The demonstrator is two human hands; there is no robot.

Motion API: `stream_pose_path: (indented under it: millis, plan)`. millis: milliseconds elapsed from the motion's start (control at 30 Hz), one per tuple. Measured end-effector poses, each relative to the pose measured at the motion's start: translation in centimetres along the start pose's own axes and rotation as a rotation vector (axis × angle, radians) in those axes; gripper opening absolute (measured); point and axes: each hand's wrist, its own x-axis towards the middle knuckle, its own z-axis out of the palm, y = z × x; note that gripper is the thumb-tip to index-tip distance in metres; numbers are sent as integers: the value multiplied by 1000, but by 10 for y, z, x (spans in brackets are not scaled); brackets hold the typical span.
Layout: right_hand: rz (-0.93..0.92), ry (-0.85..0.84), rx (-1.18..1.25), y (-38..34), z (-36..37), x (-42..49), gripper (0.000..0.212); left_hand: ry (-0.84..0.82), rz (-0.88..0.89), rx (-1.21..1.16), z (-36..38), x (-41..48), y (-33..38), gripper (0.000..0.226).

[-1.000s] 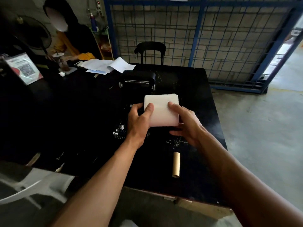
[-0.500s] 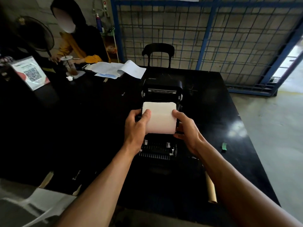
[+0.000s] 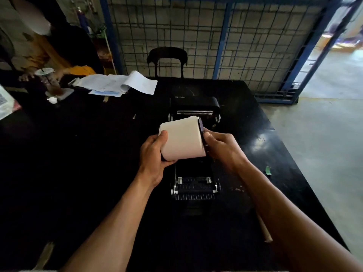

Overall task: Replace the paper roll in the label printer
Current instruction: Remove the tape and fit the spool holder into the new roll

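Black worktop (image 3: 78, 154) before a blue wire-mesh fence (image 3: 222, 36).
Loose papers (image 3: 121, 84) and an iced drink cup (image 3: 51, 83) sit upper left by a seated person (image 3: 59, 55); a black chair (image 3: 167, 55) stands top centre; a green scrap (image 3: 268, 170) lies right.

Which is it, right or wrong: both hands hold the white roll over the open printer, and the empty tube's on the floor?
Wrong in one spot: in the head view the empty tube lies on the black table, not the floor.

person: only arms in sight | left forearm (image 3: 117, 222): bare as far up as can be seen, slim | right forearm (image 3: 284, 216): bare likewise, slim | left hand (image 3: 155, 154): bare, thumbnail cut short | right hand (image 3: 222, 148): bare, knuckles plain to see | dim light, finer detail lost
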Motion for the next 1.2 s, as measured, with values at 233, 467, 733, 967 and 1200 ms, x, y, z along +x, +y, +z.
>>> stream_pose_path:
  millis: [233, 467, 733, 967, 1200]
  plan:
    - [-116, 119, -207, -17, -14, -5, 17, -67, -44, -120, 11, 6, 6, 36]
    - [-130, 124, -166, -26, -21, -15, 41, -79, -36, -153, 25, 3, 4, 31]
    - [-180, 138, -198, -30, -24, -20, 26, -79, -22, -136, 31, 3, 5, 25]
    - [-112, 89, -104, -41, -28, -27, 27, -72, -41, -149, 29, 3, 5, 27]
    - [-46, 85, 6, -49, -29, -27, 24, -92, -86, -208, 28, 2, 2, 24]
